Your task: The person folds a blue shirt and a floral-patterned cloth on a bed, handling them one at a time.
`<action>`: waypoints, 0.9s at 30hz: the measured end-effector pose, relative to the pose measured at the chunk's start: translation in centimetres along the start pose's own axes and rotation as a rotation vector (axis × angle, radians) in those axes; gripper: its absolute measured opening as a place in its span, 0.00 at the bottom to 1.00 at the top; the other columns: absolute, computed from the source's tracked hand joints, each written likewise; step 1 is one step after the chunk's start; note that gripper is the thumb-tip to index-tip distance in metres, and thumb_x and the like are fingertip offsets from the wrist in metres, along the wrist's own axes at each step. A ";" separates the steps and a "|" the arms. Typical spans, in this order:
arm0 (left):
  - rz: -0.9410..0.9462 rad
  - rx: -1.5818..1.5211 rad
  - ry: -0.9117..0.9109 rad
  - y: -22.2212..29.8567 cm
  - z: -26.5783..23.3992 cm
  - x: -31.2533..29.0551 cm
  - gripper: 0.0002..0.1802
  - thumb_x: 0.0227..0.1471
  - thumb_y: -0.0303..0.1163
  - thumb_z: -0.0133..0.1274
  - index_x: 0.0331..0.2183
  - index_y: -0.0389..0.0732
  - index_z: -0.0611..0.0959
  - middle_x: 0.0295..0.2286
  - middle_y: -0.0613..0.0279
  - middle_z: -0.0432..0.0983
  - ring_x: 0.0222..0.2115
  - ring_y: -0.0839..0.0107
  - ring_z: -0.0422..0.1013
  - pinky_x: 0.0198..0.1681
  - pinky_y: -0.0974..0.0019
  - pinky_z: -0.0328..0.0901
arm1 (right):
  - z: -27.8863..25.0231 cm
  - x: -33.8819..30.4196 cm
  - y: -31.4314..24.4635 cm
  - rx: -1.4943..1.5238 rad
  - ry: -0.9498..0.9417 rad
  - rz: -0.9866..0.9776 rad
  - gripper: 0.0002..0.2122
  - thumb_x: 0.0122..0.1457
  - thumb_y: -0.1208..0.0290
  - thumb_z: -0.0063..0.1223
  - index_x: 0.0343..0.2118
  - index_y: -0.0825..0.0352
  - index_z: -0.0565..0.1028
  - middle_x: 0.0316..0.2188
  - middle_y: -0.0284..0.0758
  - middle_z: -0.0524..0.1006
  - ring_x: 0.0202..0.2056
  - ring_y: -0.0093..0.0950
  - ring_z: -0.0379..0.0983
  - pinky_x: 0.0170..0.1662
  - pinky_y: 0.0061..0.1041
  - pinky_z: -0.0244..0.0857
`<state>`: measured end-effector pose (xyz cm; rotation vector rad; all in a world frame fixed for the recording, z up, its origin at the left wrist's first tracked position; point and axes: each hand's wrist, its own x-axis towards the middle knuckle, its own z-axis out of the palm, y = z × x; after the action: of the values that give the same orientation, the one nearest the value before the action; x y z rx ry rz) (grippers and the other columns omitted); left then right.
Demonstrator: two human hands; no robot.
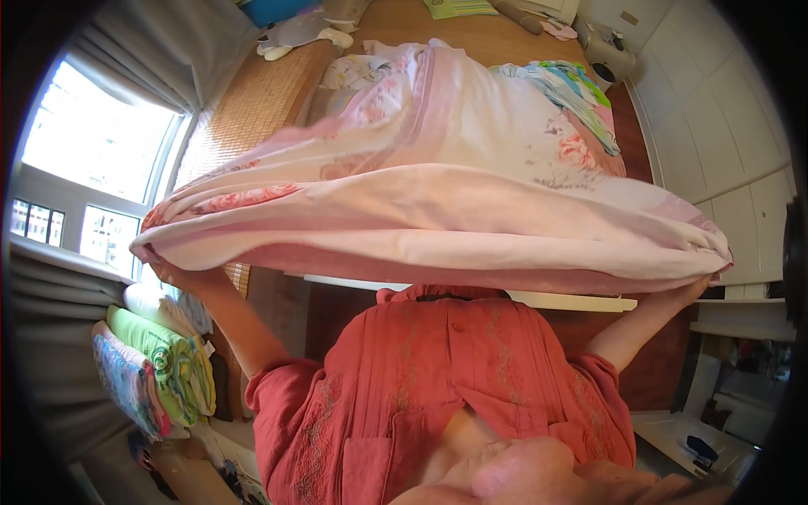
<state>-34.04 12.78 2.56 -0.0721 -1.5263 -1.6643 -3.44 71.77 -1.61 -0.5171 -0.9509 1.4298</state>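
A large pink and white bed sheet (438,202) with red flower prints is stretched wide between my two hands. Its near edge spans from side to side in front of my chest, and the far part drapes over the bed. At the left corner, my left hand (167,271) is closed on the cloth, its fingers mostly covered by fabric. My right hand (697,288) grips the opposite corner, also partly hidden by the folds. Both arms reach out to the sides.
Crumpled green, blue and white bedding (572,93) lies on the bed's right side. A plush toy (303,32) sits at the far left. Folded quilts (160,362) are stacked by the window (101,135). White cabinets (715,126) line the right wall.
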 end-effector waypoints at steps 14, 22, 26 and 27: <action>-0.198 0.289 -0.426 -9.9 -1.3 -2.8 0.07 0.54 0.24 0.50 0.31 0.32 0.81 0.26 0.59 0.78 0.27 0.75 0.72 0.30 0.71 0.67 | -0.3 2.5 11.1 -0.074 -0.287 0.069 0.15 0.63 0.75 0.44 0.53 0.68 0.66 0.52 0.37 0.69 0.51 0.27 0.68 0.53 0.25 0.64; -0.180 1.295 -0.992 -14.8 -2.4 -8.5 0.21 0.52 0.48 0.48 0.26 0.39 0.81 0.28 0.42 0.76 0.33 0.43 0.72 0.37 0.48 0.66 | -8.1 1.6 24.3 -0.685 -0.253 0.280 0.12 0.56 0.66 0.58 0.39 0.67 0.74 0.33 0.32 0.76 0.31 0.20 0.71 0.33 0.19 0.66; -0.156 1.228 -0.923 -15.4 -5.9 -7.0 0.23 0.53 0.47 0.49 0.23 0.34 0.79 0.23 0.40 0.73 0.27 0.44 0.72 0.30 0.49 0.64 | -12.3 4.1 20.7 -0.614 0.218 0.283 0.14 0.56 0.63 0.55 0.35 0.71 0.73 0.28 0.36 0.74 0.27 0.25 0.72 0.25 0.24 0.69; -0.141 1.135 -0.886 -15.4 -6.3 -6.6 0.23 0.53 0.46 0.50 0.22 0.34 0.78 0.22 0.40 0.72 0.24 0.45 0.70 0.29 0.51 0.63 | -12.8 4.6 19.6 -0.693 0.223 0.186 0.16 0.55 0.62 0.56 0.34 0.73 0.73 0.29 0.37 0.75 0.28 0.26 0.72 0.26 0.25 0.70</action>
<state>-36.11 9.30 -14.90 -0.0932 -2.9913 -0.6044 -5.38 81.57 -23.26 -1.2770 -1.2316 1.1437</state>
